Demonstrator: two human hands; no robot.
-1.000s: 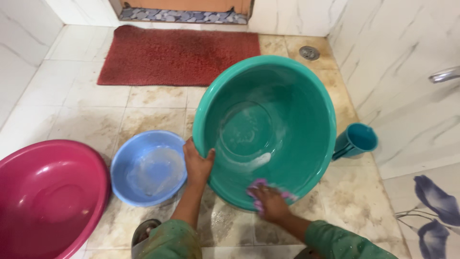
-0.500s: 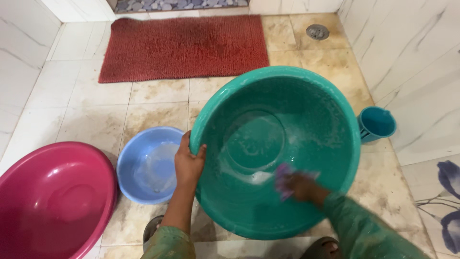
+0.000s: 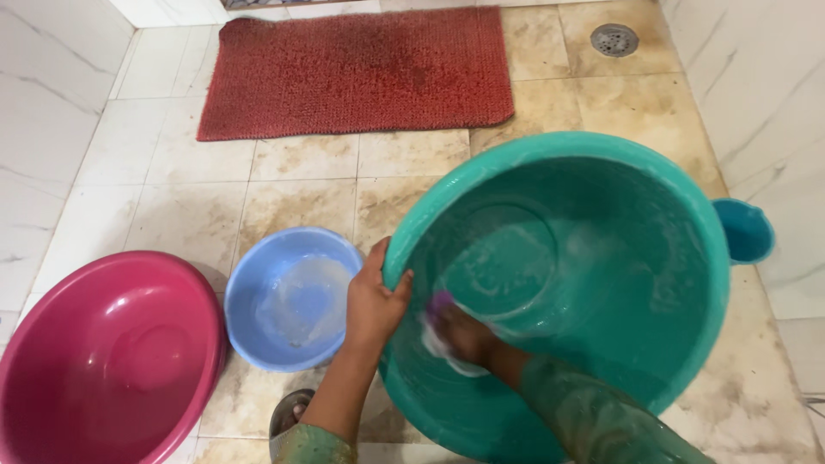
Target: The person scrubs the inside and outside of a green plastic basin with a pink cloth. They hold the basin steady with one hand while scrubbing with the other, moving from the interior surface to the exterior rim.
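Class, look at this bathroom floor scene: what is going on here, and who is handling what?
A person is scrubbing a large green basin, which is tilted toward them. The left hand grips its rim, while the right hand presses a soapy pink cloth against the inner wall near the left hand. A smaller blue basin and a pink basin sit on the tiled floor to the left. A teal mug stands behind the green basin, and a red mat lies farther off.

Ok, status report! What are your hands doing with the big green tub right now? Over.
Left hand grips green tub rim, tub tilted. Right hand inside, pressing purple scrubber on soapy wall. Blue bowl and pink tub sit left, apart.
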